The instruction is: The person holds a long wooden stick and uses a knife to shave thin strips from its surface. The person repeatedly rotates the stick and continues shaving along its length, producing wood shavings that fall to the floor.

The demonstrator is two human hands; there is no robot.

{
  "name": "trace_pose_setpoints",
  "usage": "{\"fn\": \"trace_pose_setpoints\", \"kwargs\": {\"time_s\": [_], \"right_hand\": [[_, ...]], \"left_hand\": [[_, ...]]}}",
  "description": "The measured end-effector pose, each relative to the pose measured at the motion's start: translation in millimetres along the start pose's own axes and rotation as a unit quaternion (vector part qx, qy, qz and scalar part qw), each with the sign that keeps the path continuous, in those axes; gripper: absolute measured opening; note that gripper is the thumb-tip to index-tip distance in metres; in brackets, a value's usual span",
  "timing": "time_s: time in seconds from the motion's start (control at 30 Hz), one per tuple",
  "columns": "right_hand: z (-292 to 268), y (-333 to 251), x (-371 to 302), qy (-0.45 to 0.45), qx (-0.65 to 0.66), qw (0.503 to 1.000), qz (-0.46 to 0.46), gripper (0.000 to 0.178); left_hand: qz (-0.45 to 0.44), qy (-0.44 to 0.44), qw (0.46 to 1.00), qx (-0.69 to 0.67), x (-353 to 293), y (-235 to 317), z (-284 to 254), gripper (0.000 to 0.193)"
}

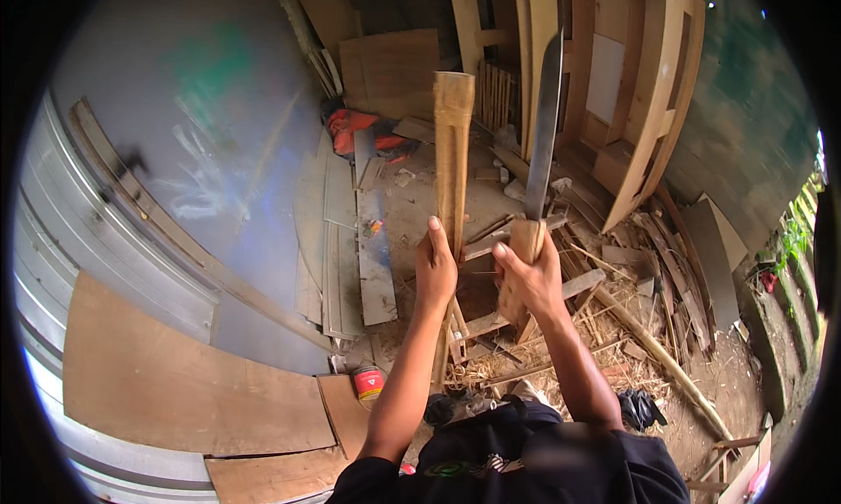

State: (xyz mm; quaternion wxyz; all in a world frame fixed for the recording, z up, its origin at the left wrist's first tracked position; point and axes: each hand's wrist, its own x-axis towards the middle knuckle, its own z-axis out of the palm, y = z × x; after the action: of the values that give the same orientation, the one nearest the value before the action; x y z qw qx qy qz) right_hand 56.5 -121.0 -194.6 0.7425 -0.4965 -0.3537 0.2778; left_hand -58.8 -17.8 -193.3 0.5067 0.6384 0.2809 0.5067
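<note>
My left hand [435, 263] is closed round a length of bamboo [452, 145], which stands nearly upright with its thick, blunt end at the top. Its lower part runs down past my wrist. To the right, my right hand [534, 276] grips the wooden handle of a machete [544, 131]. The long dark blade points up, tilted slightly right, and stays apart from the bamboo. Below both hands lies a rough wooden frame [486, 324] amid pale shavings [517, 359]. Some of my fingers are hidden behind what they hold.
Wooden frames [653, 110] lean at the back right. Scrap wood [670, 267] and a long pole [670, 364] lie on the right. A red tin [369, 383] stands beside plywood sheets [193, 372] at the left. Orange-red cloth [355, 127] lies farther back.
</note>
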Motion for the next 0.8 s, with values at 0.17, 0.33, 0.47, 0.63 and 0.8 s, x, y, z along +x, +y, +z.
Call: {"fn": "trace_pose_setpoints", "kwargs": {"time_s": [0.17,0.33,0.47,0.63,0.8], "right_hand": [[26.8,-35.3,17.5,0.0,-0.004,0.996,-0.087,0.047],[28.3,-41.7,13.4,-0.075,0.071,0.994,-0.043,0.045],[28.6,-37.8,19.7,-0.026,0.029,0.997,-0.064,0.038],[13.8,-43.4,41.0,-0.01,0.075,0.99,-0.116,0.031],[-16.8,-40.0,78.9,-0.002,0.037,0.994,-0.106,0.033]], "left_hand": [[-0.031,-0.045,0.994,0.096,-25.7,11.4,3.4,0.048],[0.083,-0.069,0.979,0.171,-39.5,18.8,3.8,0.045],[0.116,-0.101,0.978,0.138,-44.6,-0.5,-6.6,0.047],[-0.023,-0.245,0.967,0.067,-87.6,-62.2,-56.9,0.043],[-0.18,-0.222,0.949,0.132,-162.4,-107.6,-91.9,0.034]]}}
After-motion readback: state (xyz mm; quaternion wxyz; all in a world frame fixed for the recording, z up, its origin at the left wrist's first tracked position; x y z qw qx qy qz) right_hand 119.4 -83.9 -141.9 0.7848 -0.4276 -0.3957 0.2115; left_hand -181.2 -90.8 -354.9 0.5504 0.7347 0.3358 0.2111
